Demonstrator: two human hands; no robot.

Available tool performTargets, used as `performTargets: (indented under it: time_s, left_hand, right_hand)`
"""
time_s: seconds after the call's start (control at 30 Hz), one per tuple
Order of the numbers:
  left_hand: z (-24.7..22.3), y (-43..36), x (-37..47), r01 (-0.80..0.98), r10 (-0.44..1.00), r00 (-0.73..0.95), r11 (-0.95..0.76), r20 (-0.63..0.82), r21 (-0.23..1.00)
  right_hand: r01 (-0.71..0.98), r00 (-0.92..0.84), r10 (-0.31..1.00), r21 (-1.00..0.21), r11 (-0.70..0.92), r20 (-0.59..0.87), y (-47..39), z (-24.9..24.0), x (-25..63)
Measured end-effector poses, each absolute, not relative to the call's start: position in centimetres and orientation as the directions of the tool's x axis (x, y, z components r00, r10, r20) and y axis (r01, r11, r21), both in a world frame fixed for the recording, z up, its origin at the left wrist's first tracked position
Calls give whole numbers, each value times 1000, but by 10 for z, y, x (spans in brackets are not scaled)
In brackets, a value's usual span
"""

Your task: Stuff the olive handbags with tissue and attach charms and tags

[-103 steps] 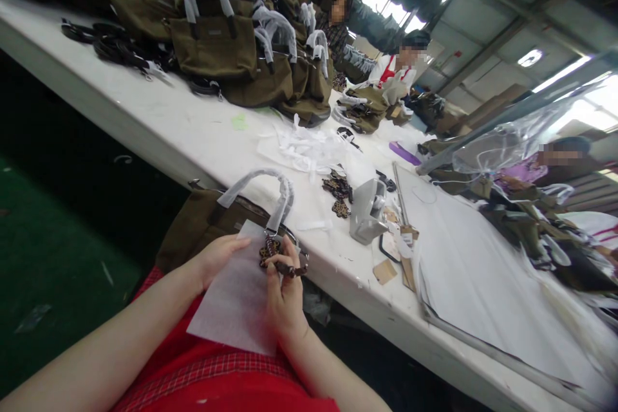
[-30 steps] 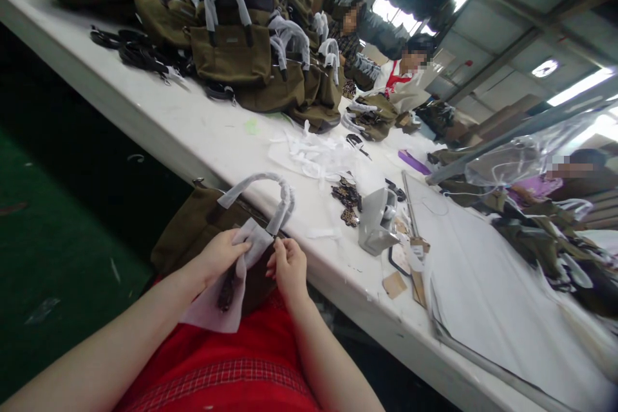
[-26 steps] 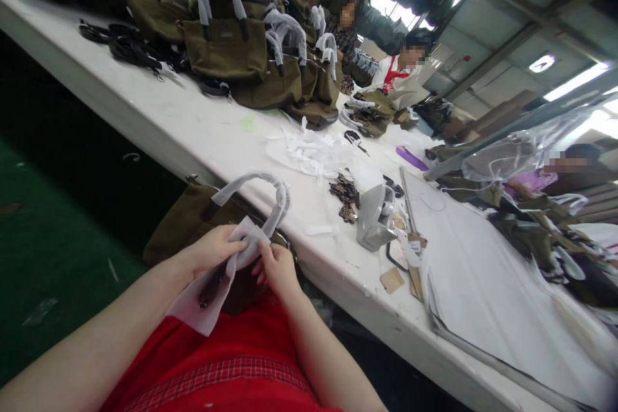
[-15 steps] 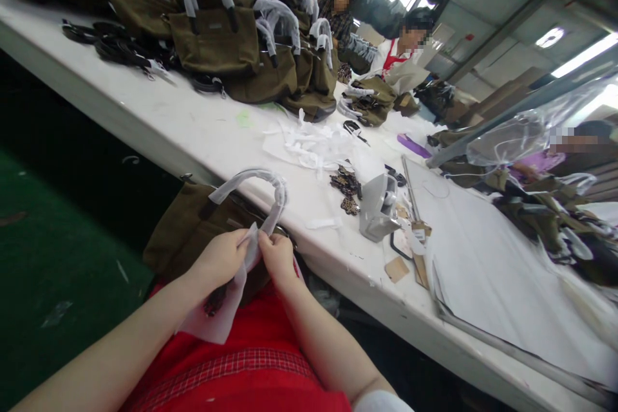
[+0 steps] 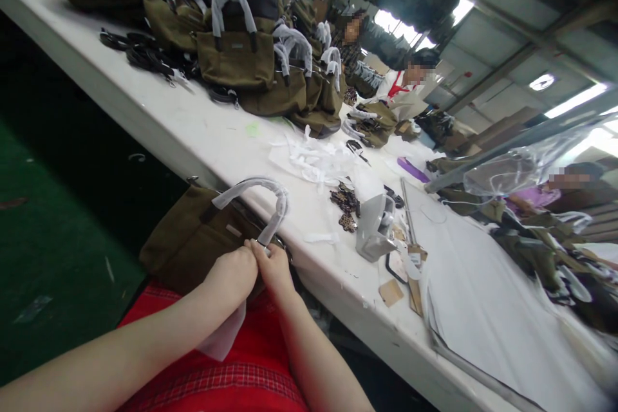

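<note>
An olive-brown handbag (image 5: pixel 188 241) leans against the table's front edge, low before my body. Its arched handle (image 5: pixel 277 203) is wrapped in thin white tissue. My left hand (image 5: pixel 234 277) is closed at the near foot of that handle, and a loose white tissue sheet (image 5: pixel 224 338) hangs out below it. Touching it, my right hand (image 5: pixel 275 267) pinches the same end of the wrapped handle. What lies between the fingertips is mostly hidden.
Finished-looking olive bags (image 5: pixel 236 61) crowd the far left of the white table (image 5: pixel 212 135), with black straps (image 5: pixel 154 64) beside them. Tissue strips (image 5: pixel 309 158), leopard-print tags (image 5: pixel 345 203) and a grey tape dispenser (image 5: pixel 374 228) lie nearer. Other people work beyond.
Both hands have come closer together at the handle's foot. The tissue sheet that stood up between them is now mostly tucked under my left hand. The view has shifted slightly.
</note>
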State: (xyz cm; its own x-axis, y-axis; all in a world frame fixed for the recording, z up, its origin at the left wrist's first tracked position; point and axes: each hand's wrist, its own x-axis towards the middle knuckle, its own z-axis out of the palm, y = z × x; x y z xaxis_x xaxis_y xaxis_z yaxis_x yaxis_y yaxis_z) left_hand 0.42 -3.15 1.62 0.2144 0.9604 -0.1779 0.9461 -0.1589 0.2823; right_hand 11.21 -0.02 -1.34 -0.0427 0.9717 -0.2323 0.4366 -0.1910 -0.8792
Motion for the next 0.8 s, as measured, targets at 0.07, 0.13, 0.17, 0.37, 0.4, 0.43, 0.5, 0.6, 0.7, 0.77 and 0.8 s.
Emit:
performTargets:
  time_s: [0.07, 0.13, 0.17, 0.37, 0.4, 0.43, 0.5, 0.6, 0.7, 0.77, 0.8]
  left_hand:
    - [19, -31, 0, 930, 957, 230, -164, -175, 328]
    - [21, -29, -10, 898, 953, 255, -170, -164, 406]
    - [20, -28, -17, 870, 951, 263, -159, -165, 467]
    - [-4, -37, -64, 475, 901, 313, 124, -299, 871]
    - [-9, -42, -69, 357, 883, 329, 211, -333, 910]
    - [-13, -47, -74, 250, 868, 341, 287, -362, 925]
    - [-17, -56, -80, 164, 863, 323, 353, -388, 921]
    - [-14, -62, -87, 98, 880, 269, 379, -391, 920]
    - [-1, -58, -92, -57, 855, 319, 449, -409, 892]
    - [6, -54, -91, -30, 848, 371, 419, -379, 908]
    - [8, -52, -88, 43, 857, 370, 371, -360, 928]
  right_hand:
    - [422, -40, 962, -878, -227, -268, 0, -14, 113]
    - [407, -34, 964, -884, -228, -264, 0, -19, 113]
    - [398, -29, 969, -892, -214, -246, -1, -23, 112]
    - [207, 2, 977, -956, -210, -214, -7, -44, 103]
    - [165, 9, 972, -959, -232, -234, -8, -45, 101]
    - [133, 17, 968, -959, -251, -251, -8, -45, 100]
    - [101, 30, 963, -958, -268, -266, -8, -45, 98]
    - [91, 33, 967, -963, -255, -253, -8, -45, 97]
    - [102, 34, 972, -967, -235, -232, -8, -48, 97]
    - [115, 37, 974, -967, -226, -223, -8, -49, 97]
    - [119, 36, 975, -968, -222, -219, -8, -50, 97]
